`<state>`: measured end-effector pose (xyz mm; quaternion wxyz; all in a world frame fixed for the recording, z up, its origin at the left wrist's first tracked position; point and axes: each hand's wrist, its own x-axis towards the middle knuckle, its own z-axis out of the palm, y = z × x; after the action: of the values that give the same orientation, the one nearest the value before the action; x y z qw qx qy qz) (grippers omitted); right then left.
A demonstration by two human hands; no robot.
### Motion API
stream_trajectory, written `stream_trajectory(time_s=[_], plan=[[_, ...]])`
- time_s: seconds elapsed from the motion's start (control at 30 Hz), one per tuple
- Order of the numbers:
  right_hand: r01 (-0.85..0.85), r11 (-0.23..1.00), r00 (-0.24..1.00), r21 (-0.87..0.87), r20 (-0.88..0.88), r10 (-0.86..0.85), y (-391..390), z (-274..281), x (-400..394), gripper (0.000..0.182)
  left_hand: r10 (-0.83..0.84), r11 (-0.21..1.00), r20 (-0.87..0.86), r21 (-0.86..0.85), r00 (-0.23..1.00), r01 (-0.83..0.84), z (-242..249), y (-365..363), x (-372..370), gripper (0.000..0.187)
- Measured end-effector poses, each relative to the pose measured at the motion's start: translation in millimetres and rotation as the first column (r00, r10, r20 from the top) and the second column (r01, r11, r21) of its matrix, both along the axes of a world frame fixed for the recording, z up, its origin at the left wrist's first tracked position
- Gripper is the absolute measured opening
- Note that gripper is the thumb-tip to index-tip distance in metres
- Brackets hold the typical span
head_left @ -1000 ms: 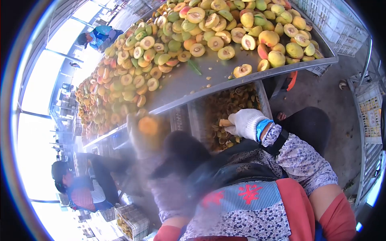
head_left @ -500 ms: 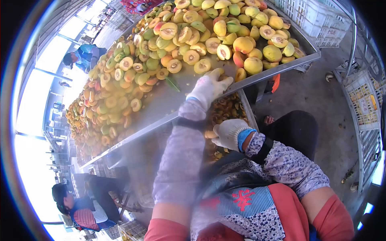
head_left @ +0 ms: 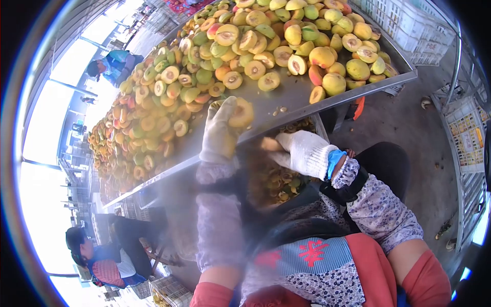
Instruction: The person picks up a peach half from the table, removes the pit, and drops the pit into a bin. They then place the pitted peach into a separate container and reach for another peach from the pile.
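Note:
My left hand (head_left: 220, 132), in a white glove, is closed on a halved yellow fruit (head_left: 242, 113) whose cut face shows, just above the near edge of the metal table (head_left: 286, 97). A large heap of halved fruit (head_left: 204, 77) covers much of the table. My right hand (head_left: 307, 151), also gloved, is lower and to the right, its fingers pinched on a small orange-brown thing (head_left: 271, 144) that I cannot make out. Below the hands is a container of fruit pieces (head_left: 284, 184), partly hidden by them.
Stacked white crates (head_left: 409, 25) stand beyond the table's right corner. More crates (head_left: 468, 135) are at the far right. One person (head_left: 110, 66) is beyond the heap, and another person (head_left: 110, 261) sits at the lower left. My knee (head_left: 383, 163) is beside the container.
My left hand has moved left along the table edge and now holds a fruit half up. My right hand has risen towards the table edge. The view has shifted slightly.

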<state>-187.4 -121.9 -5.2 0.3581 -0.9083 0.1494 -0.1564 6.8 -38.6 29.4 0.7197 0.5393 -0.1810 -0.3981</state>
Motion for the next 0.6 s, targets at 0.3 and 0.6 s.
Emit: stream_trajectory(time_s=[0.3, 0.6], plan=[[0.142, 0.99, 0.99, 0.016, 0.009, -0.142, 26.7, 3.7, 19.5, 0.033, 0.08, 0.981, -0.116, -0.168, 0.99, -0.099, -5.0, 31.1, -40.0, 0.029], [0.007, 1.0, 0.988, 0.02, -0.152, -0.004, 29.0, 3.1, 17.6, 0.031, -0.027, 0.999, 0.51, 0.029, 0.86, 0.014, -7.5, 45.3, -33.2, 0.038]])
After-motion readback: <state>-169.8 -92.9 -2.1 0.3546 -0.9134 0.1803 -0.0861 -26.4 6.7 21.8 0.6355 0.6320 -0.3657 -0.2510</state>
